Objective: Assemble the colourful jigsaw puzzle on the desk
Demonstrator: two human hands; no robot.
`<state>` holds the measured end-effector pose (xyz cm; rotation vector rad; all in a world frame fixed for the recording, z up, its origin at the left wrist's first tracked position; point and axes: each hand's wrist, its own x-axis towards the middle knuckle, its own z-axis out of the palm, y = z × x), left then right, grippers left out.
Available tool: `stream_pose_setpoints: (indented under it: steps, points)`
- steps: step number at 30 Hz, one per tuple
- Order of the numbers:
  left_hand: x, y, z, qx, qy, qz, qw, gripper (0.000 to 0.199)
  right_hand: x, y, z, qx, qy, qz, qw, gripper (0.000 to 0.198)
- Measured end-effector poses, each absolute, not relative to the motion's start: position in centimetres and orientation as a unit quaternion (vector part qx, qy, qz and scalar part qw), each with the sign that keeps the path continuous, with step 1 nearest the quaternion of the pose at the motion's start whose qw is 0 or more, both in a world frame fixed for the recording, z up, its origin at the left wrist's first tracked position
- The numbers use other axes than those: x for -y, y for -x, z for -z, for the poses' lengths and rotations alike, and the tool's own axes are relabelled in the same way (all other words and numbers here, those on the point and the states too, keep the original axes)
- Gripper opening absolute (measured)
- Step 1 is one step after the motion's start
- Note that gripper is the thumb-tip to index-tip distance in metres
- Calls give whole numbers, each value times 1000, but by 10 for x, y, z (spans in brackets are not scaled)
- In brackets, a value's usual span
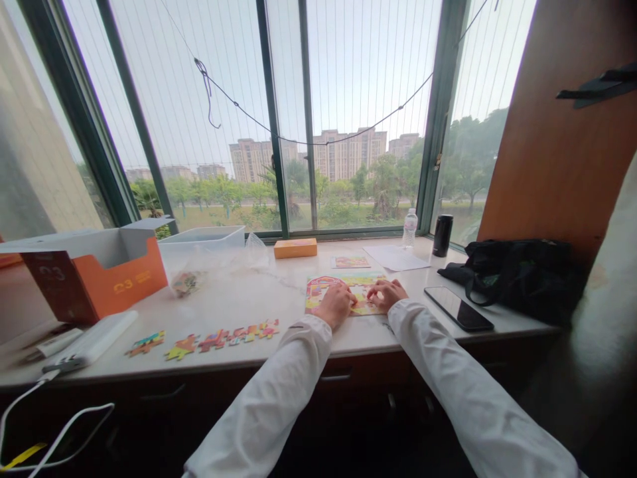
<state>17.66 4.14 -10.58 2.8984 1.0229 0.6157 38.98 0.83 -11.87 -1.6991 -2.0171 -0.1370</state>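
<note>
A colourful jigsaw puzzle board lies flat on the white counter, partly covered by both hands. My left hand rests on its middle, fingers curled down and close together; whatever is under the fingertips is hidden. At the board's right side, my right hand has its thumb and forefinger bent together in a pinch, apparently on a small puzzle piece at the board's surface. Loose jigsaw pieces are spread in a row along the counter's front edge, to the left of my left arm.
An orange open box, a clear plastic bin and a white power bank stand left. Behind the board are an orange carton and a picture card. A phone, black bag, bottle and black flask stand right.
</note>
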Motion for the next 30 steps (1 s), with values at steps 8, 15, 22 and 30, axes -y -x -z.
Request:
stream_pose_setpoints:
  steps: [8, 15, 22, 30]
  points:
    - [-36, -180, 101, -363, -914, -182, 18, 24, -12, -390, 124, 730, 629, 43, 265, 19]
    - [-36, -179, 104, -407, -891, -195, 44, 29, -12, -391, 126, 744, 579, 101, 320, 23]
    - [-32, -177, 102, -434, -878, -193, 59, 28, -11, -387, 126, 746, 587, 90, 301, 24]
    - [-23, -176, 94, -464, -865, -177, 67, 26, -6, -386, 122, 742, 585, 111, 307, 26]
